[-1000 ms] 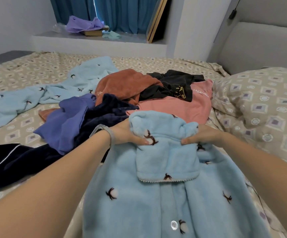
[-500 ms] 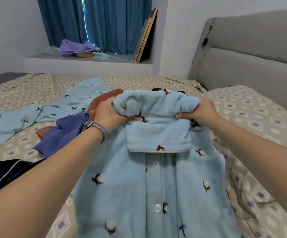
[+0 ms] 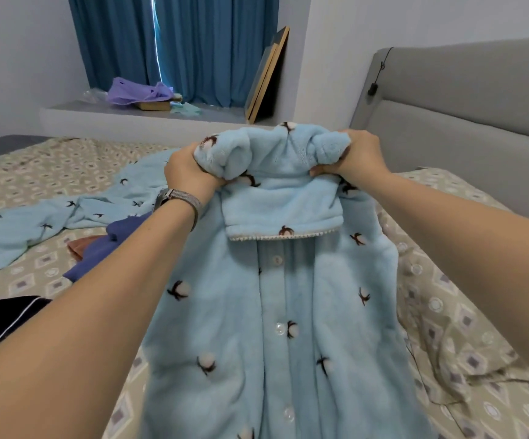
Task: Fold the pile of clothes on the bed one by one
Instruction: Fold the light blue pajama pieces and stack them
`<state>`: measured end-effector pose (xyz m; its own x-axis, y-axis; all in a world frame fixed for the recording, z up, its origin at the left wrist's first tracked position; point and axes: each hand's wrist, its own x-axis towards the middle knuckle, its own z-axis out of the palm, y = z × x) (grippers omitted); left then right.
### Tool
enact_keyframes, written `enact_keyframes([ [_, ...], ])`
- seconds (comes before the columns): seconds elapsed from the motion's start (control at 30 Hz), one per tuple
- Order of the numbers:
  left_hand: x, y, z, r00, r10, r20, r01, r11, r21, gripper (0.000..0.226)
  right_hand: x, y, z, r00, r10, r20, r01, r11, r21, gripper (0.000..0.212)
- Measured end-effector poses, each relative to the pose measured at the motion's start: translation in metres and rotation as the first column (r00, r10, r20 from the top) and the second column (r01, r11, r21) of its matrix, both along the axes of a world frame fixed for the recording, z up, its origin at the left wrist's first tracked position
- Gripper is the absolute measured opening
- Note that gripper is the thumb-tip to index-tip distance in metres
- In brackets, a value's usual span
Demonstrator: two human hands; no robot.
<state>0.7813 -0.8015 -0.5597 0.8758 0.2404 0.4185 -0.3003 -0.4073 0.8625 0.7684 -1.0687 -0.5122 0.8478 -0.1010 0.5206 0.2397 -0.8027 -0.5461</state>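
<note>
A fluffy light-blue pyjama top with cotton-flower print and a row of buttons hangs in front of me, held up by its shoulders. My left hand grips the bunched left shoulder and my right hand grips the right one. The collar flap folds down between them. Behind it on the bed lie matching light-blue trousers, a purple garment, a rust-brown piece and a dark garment with white piping. The held top hides the remaining clothes of the pile.
A patterned pillow lies at the right under the grey padded headboard. Beyond the bed a window ledge carries a purple cloth, with blue curtains and leaning frames behind it.
Both hands have lifted the blue top by its shoulders from the bed up to chest height. My view has tilted upward, so the pile is now hidden behind the garment.
</note>
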Motion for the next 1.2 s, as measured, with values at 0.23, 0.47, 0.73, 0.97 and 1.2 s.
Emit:
enact_keyframes([
  [0.23, 0.012, 0.000, 0.023, 0.995, -0.016, 0.097, 0.020, 0.999, -0.046, 0.060, 0.022, -0.005, -0.001, 0.999, 0.039, 0.034, -0.045, 0.974, 0.222, 0.050],
  [0.47, 0.000, 0.005, -0.034, 0.973, -0.195, -0.125, 0.225, 0.926, 0.303, 0.048, 0.021, -0.026, -0.078, 0.968, 0.115, -0.222, -0.069, 0.976, 0.205, 0.067],
  [0.73, -0.032, 0.018, -0.063, 0.887, -0.400, -0.229, 0.460, 0.796, 0.393, 0.076, -0.032, -0.033, -0.122, 0.935, 0.285, -0.213, -0.220, 0.934, 0.281, 0.051],
  [0.97, -0.109, 0.027, -0.119, 0.857, -0.456, -0.240, 0.487, 0.562, 0.669, 0.070, -0.122, -0.036, -0.166, 0.918, 0.375, -0.132, -0.371, 0.927, 0.054, 0.042],
  [1.2, -0.172, 0.050, -0.147, 0.691, -0.721, 0.051, 0.253, 0.308, 0.917, 0.037, -0.194, -0.041, -0.219, 0.852, 0.524, -0.008, -0.498, 0.805, -0.321, 0.034],
])
